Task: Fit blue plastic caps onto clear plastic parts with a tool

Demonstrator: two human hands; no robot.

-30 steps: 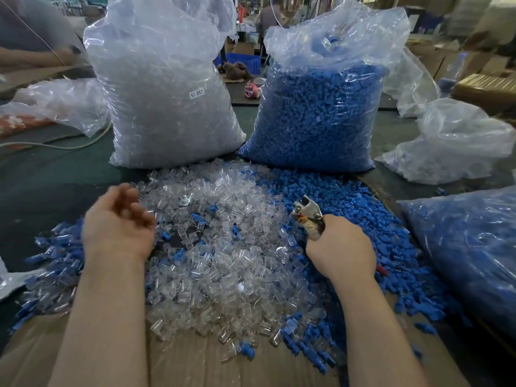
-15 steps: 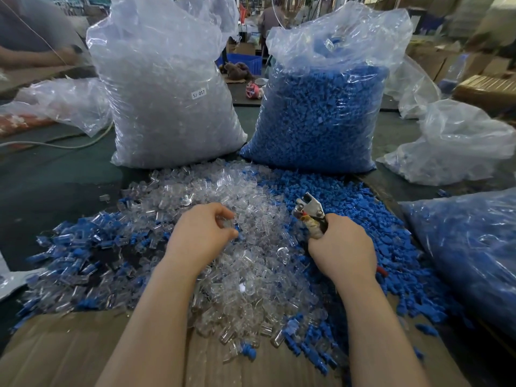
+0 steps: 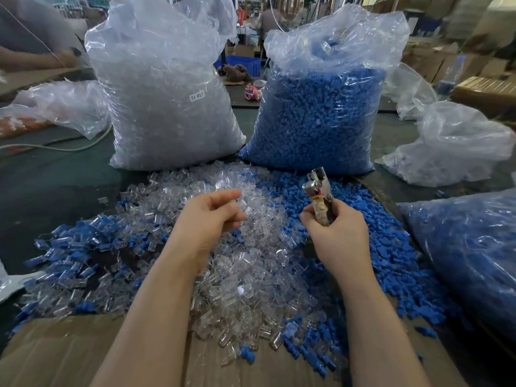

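- Clear plastic parts (image 3: pixel 251 263) lie in a loose heap under and just ahead of both hands, with loose blue caps (image 3: pixel 385 247) spread out beyond the right hand's knuckles.
- Left hand (image 3: pixel 212 216) hovers over the clear heap, fingers curled inward with thumb meeting fingertips. It may be pinching one clear part, but clear plastic against clear plastic makes that impossible to confirm.
- Right hand (image 3: pixel 337 233) grips the handles of a metal plier-like tool (image 3: pixel 317 188), fingers wrapped tight. The tool head points up and away, above the fingertips; I cannot tell whether its jaws stand apart or closed.
- Finished pieces, clear with blue caps fitted (image 3: pixel 69 247), lie in a scatter well outside the left hand's little-finger side.
- Risk: a part pinched that lightly could slip and vanish into the identical heap below the fingers.
- Risk: a cap set crooked in the tool would likely jam or crack the part when squeezed.
- Risk: left fingertips brought close to the tool head could get nipped.
- Risk: finished and unfinished pieces touch at the heap's edge, so sorting could get muddled.
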